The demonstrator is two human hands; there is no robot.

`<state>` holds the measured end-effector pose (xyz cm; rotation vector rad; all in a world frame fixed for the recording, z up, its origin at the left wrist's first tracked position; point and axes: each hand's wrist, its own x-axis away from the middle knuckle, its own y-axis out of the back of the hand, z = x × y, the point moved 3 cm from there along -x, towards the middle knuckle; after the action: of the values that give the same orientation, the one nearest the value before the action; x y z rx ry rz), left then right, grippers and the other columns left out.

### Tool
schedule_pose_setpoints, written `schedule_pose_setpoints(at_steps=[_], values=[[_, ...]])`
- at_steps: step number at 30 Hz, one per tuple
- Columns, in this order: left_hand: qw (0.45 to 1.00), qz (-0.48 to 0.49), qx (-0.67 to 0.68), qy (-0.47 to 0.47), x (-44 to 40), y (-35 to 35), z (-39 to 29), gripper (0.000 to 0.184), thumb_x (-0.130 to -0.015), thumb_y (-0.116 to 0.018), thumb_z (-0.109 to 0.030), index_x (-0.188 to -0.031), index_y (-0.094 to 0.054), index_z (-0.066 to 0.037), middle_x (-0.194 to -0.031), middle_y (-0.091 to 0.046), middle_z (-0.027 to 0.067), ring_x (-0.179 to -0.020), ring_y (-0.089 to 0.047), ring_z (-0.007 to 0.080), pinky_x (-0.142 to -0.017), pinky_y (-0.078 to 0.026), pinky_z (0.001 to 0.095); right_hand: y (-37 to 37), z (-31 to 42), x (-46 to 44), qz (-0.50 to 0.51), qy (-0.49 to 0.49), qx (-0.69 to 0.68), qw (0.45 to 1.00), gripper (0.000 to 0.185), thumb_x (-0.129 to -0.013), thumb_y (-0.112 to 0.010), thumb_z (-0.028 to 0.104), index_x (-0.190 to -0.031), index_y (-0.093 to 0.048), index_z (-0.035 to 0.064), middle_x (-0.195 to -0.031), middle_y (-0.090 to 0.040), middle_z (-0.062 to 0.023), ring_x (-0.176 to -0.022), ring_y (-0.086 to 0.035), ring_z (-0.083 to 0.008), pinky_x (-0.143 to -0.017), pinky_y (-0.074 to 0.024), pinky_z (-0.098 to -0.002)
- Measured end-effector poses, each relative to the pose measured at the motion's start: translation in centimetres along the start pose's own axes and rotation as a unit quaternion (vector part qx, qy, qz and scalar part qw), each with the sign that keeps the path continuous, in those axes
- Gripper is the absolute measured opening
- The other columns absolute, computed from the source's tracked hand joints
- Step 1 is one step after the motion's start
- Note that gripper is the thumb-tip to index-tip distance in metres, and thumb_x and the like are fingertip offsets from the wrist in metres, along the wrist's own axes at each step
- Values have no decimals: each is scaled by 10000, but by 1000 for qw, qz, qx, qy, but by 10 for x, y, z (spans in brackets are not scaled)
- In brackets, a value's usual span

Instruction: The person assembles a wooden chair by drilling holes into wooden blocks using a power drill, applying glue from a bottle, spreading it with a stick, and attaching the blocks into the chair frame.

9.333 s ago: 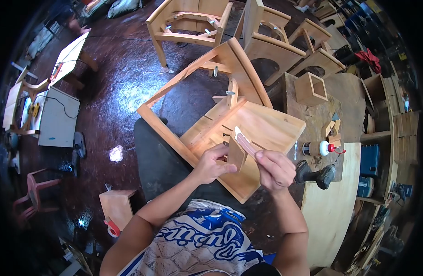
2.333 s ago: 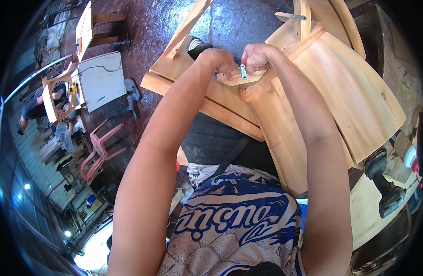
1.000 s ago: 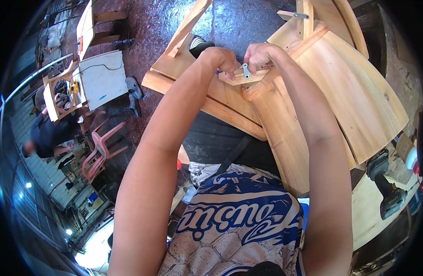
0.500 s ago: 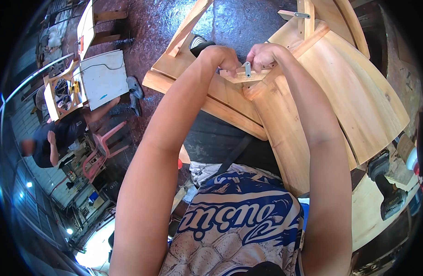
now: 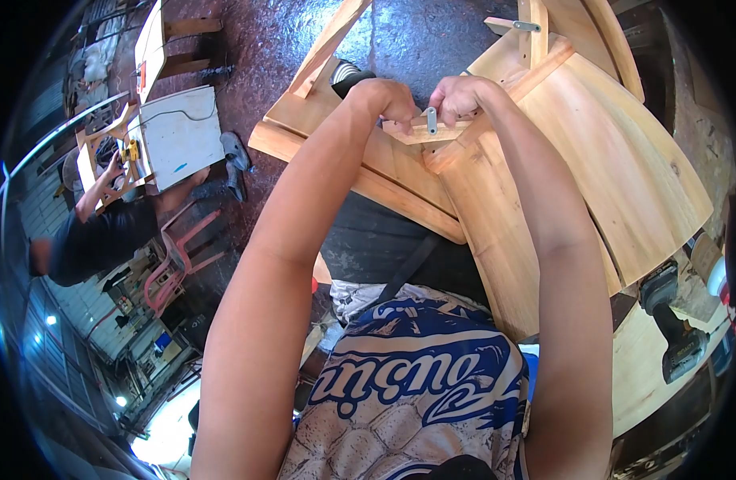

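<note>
My left hand [image 5: 395, 104] is closed, its curled fingers on the left end of a short wooden rail [image 5: 420, 136]. My right hand [image 5: 457, 98] is closed too, fingertips pinched at the upper end of a small metal plate [image 5: 432, 122] with holes. The plate stands up against the rail between my hands. Whether a small fastener is between my fingers is hidden. The rail belongs to a light wooden chair [image 5: 496, 216] that lies tilted across my lap, its wide panels to the right. A similar metal plate [image 5: 526, 26] sits on a farther post.
A cordless drill [image 5: 673, 324] lies on a wooden board at right. To the left, a co-worker [image 5: 104, 232] bends over a wooden frame [image 5: 92, 160] with a yellow tool [image 5: 131, 150]. Near them are a pink plastic chair [image 5: 176, 256] and a white panel [image 5: 180, 136].
My hands, the rail and the metal plate look unchanged. The co-worker at left has leaned over and moved a hand up to the wooden frame beside the yellow tool.
</note>
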<state>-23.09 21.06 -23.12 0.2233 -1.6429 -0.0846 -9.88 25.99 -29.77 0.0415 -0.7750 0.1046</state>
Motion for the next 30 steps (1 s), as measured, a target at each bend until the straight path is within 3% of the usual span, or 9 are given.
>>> schedule_pose_setpoints(at_steps=[10, 13, 15, 18, 30], values=[[1000, 12, -12, -5, -5, -3, 1, 580, -700, -818, -353, -1202, -695, -90, -1149, -707, 122, -1094, -646, 290, -939, -495, 386, -3, 3, 0, -4, -3, 5, 1000, 432, -628, -761, 42, -1055, -725, 97, -804, -664, -39, -706, -593, -186, -599, -473, -376], [999, 20, -40, 14, -10, -7, 5, 573, -707, -824, -378, -1185, -702, -87, -1141, -708, 121, -1081, -649, 289, -924, -498, 393, -12, 5, -8, 3, 2, -11, 1000, 486, -593, -743, 13, -1075, -713, 71, -811, -647, -10, -666, -555, -139, -536, -423, -328], [999, 25, -39, 7, -10, -9, 6, 563, -709, -827, -394, -1164, -710, -84, -1129, -710, 118, -1065, -652, 288, -908, -500, 404, -13, 6, -8, -4, 8, -12, 1000, 409, -645, -734, -21, -1039, -717, 91, -689, -606, -20, -588, -538, -155, -515, -417, -359], [998, 37, -41, -1, -10, -7, 4, 554, -707, -827, -395, -1151, -715, -83, -1123, -710, 114, -1056, -654, 287, -897, -500, 412, -11, 7, -3, 29, -12, -17, 999, 491, -601, -747, 15, -1087, -696, 62, -811, -644, -20, -684, -568, -150, -525, -426, -340], [999, 17, -32, -5, -5, -7, 3, 494, -745, -828, -381, -1100, -728, -52, -1114, -713, 89, -980, -664, 254, -832, -533, 396, -10, 12, 0, 24, -11, -6, 1000, 486, -602, -749, 21, -1082, -700, 76, -728, -589, -3, -594, -524, -144, -460, -387, -331]])
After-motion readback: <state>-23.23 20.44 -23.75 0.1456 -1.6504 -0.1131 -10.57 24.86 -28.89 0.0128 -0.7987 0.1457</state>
